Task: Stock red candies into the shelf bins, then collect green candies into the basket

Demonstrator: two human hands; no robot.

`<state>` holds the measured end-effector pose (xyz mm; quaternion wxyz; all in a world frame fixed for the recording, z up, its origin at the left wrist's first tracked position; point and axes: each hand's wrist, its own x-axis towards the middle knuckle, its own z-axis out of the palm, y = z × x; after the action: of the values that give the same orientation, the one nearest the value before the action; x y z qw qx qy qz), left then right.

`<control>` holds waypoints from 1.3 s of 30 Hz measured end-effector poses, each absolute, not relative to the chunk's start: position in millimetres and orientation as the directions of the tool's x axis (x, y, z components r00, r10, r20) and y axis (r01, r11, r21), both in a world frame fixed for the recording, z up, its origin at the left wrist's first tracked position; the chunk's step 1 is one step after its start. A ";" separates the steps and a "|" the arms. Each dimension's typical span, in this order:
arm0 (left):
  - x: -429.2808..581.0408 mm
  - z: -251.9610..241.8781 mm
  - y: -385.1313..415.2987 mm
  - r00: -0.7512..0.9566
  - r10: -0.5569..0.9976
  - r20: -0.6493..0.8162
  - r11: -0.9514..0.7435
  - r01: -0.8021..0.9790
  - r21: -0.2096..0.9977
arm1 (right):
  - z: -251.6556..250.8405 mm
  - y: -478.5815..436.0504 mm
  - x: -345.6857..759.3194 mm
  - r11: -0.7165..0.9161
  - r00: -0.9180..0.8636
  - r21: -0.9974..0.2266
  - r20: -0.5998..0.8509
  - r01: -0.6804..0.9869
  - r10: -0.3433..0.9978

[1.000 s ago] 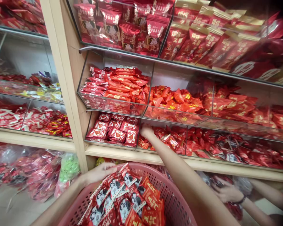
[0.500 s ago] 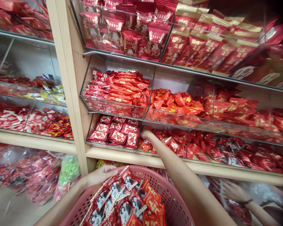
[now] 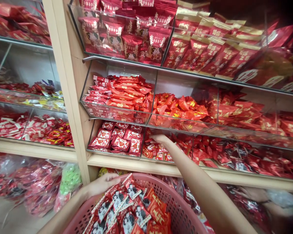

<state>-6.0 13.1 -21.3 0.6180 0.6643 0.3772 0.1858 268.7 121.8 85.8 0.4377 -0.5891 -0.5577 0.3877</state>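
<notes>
My left hand [image 3: 101,184] grips the far left rim of a pink plastic basket [image 3: 175,208] that holds several red candy packets [image 3: 129,208] with black-and-white figures on them. My right hand [image 3: 160,139] reaches into a clear shelf bin of red wrapped sweets [image 3: 158,152] on the lower shelf, wrist at the bin's front edge. Its fingers lie over the sweets and are mostly hidden behind the shelf above, so what they hold is not visible. Left of that bin sits a bin of red heart-printed packets [image 3: 117,139].
Wooden shelving [image 3: 68,97] carries rows of clear bins full of red packets [image 3: 119,94] and hanging red bags [image 3: 210,48] above. Bagged sweets [image 3: 34,185] lie on the floor at left. Another person's blurred hand and arm [image 3: 254,195] work at lower right.
My right hand has shifted slightly right and deeper into the sweets bin. The view has tilted a little. The other person's hand at lower right has moved and blurred.
</notes>
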 end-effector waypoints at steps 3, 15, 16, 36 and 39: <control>-6.2 -21.3 13.4 0.667 0.710 -0.225 0.062 0.260 0.964 | 91.5 90.7 279.3 -0.009 0.049 -0.972 0.003 0.235 0.999; -7.7 -25.7 14.4 0.662 0.711 -0.239 0.047 0.294 0.955 | 67.5 55.2 289.1 0.228 -0.164 -0.786 0.162 0.575 0.973; -7.8 -24.5 13.5 0.665 0.708 -0.238 0.053 0.286 0.957 | 66.8 56.8 291.4 0.252 -0.162 -0.747 0.193 0.615 0.968; -12.5 -30.2 14.0 0.662 0.714 -0.226 0.066 0.258 0.964 | 67.9 37.2 285.8 0.147 0.050 -0.983 0.154 0.111 0.987; -13.4 -33.5 15.0 0.662 0.716 -0.223 0.071 0.249 0.966 | 76.5 22.4 290.2 0.100 0.112 -0.995 0.102 0.029 0.988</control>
<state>-13.4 15.0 -33.5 0.6326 0.6563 0.3676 0.1844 290.2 22.4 76.5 0.5462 -0.5074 -0.5015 0.4389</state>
